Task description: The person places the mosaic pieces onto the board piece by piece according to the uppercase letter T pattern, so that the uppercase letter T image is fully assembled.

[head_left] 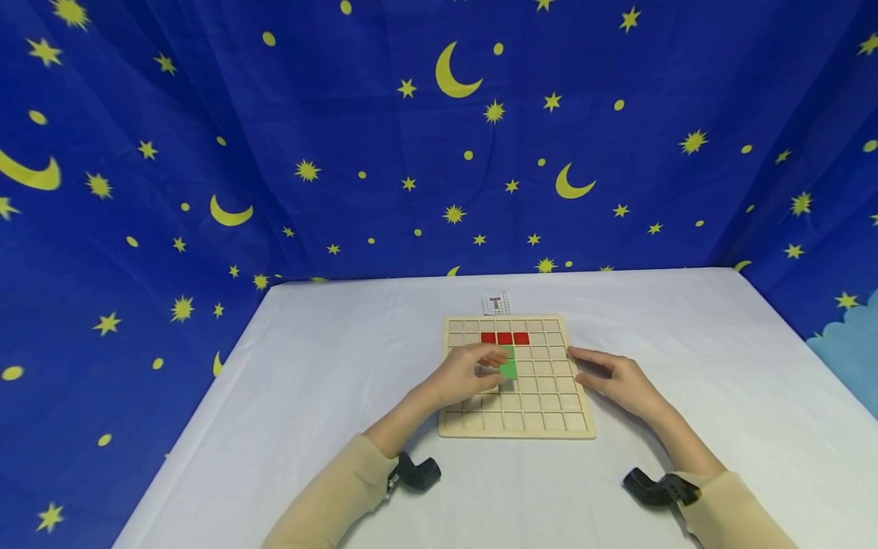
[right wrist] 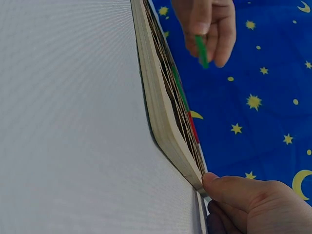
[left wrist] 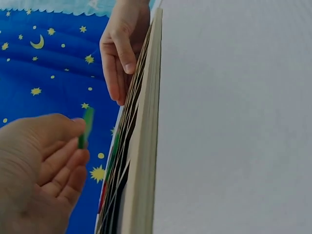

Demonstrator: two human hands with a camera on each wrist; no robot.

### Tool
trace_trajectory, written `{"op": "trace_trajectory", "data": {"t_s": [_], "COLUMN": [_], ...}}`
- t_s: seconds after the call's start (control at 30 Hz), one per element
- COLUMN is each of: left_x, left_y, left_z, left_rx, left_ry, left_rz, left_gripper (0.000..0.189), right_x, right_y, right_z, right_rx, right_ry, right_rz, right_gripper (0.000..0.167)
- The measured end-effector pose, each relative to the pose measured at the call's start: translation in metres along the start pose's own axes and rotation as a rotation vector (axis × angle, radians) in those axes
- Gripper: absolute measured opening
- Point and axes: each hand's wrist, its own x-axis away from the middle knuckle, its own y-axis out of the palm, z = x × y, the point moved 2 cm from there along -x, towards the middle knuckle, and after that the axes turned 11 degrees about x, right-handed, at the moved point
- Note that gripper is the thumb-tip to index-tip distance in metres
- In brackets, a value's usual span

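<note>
A wooden grid board [head_left: 546, 422] lies on the white table, with three red square tiles [head_left: 504, 338] side by side in its second row from the far edge. Just below the middle red one, a green tile [head_left: 511, 351] sits in the grid, partly hidden by fingers. My left hand [head_left: 461, 375] is over the board, pinching another green square tile [left wrist: 87, 127] between thumb and fingers, raised off the grid. At the board's right side, my right hand [head_left: 620, 381] touches the edge with its thumb and extended fingers.
Behind the board lies a small printed card [head_left: 496, 303] showing a grid with red and green squares. A blue curtain [head_left: 384, 152] with yellow stars and moons surrounds the white tabletop [head_left: 329, 335]. Black wrist mounts [head_left: 420, 473] sit by both sleeves.
</note>
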Motion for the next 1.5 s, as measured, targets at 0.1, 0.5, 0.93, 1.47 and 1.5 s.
{"op": "trace_trajectory", "data": {"t_s": [0.1, 0.5, 0.93, 1.47, 1.5], "left_x": [0.000, 0.001, 0.000, 0.000, 0.000], "left_y": [0.002, 0.009, 0.012, 0.016, 0.016], "left_z": [-0.004, -0.007, -0.008, -0.006, -0.006], "left_rx": [-0.040, -0.196, -0.261, -0.257, -0.259], "left_ry": [0.000, 0.040, 0.063, 0.073, 0.072], "left_rz": [-0.008, -0.032, -0.030, -0.032, -0.033], "left_gripper": [0.039, 0.035, 0.035, 0.034, 0.034], "right_x": [-0.001, -0.002, 0.000, 0.001, 0.001], "right_y": [0.000, 0.000, 0.000, -0.001, -0.001], "right_z": [0.000, -0.001, -0.003, -0.001, -0.001], "right_rx": [0.000, -0.004, -0.003, -0.006, -0.006], "right_ry": [0.002, 0.002, 0.011, -0.001, -0.001], "right_rz": [-0.002, -0.003, 0.002, 0.002, 0.001], "right_gripper": [0.049, 0.050, 0.049, 0.048, 0.048]}}
